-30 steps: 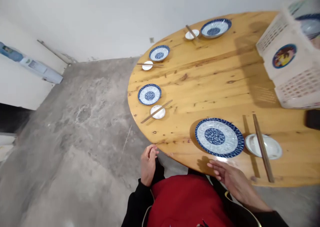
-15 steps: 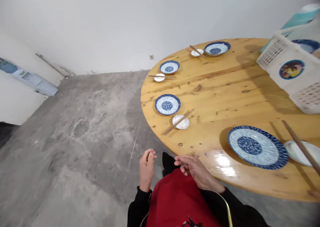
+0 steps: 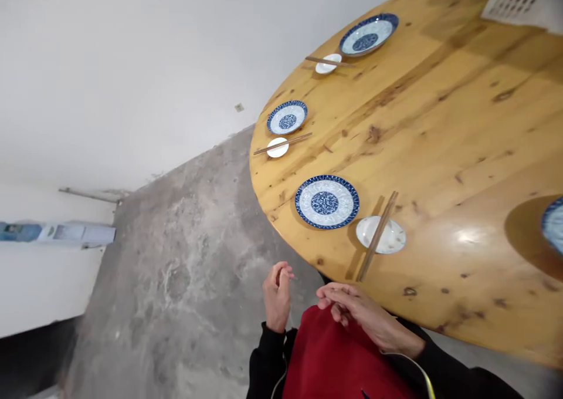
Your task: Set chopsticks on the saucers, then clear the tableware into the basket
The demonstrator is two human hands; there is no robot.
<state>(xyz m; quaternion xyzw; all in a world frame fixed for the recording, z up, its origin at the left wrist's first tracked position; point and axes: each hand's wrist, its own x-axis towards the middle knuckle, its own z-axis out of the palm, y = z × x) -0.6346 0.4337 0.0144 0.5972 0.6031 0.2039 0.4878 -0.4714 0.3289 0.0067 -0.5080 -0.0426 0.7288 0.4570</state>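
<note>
Both hands are empty here. The left hand (image 3: 277, 296) is off the edge of the table, above the grey floor (image 3: 167, 328) as you look down, fingers loosely curled with the thumb near them and nothing in the grip. The right hand (image 3: 367, 317) is right by the near rim of the wooden table (image 3: 422, 170), half open, fingers a bit bent and pointing toward the left one, nothing in it either. Can't tell if it's brushing the wood. The two hands are close but apart.

Closest stuff to them is the near plate (image 3: 327, 202), blue-rimmed and flat on the table, with a small white dish (image 3: 393, 237) just beside it on the right. A pair of chopsticks (image 3: 377, 236) lies across that dish, lower ends sticking out toward the right hand.

Further round the edge there's a middle plate (image 3: 287, 118) with its own dish and chopsticks, then a far plate (image 3: 368, 35) set up the same way. Part of a fourth plate (image 3: 555, 223) pokes in at the right, and a corner of a white basket (image 3: 523, 3) sits up top. Way off left, a water dispenser (image 3: 74, 233) is by the wall.
</note>
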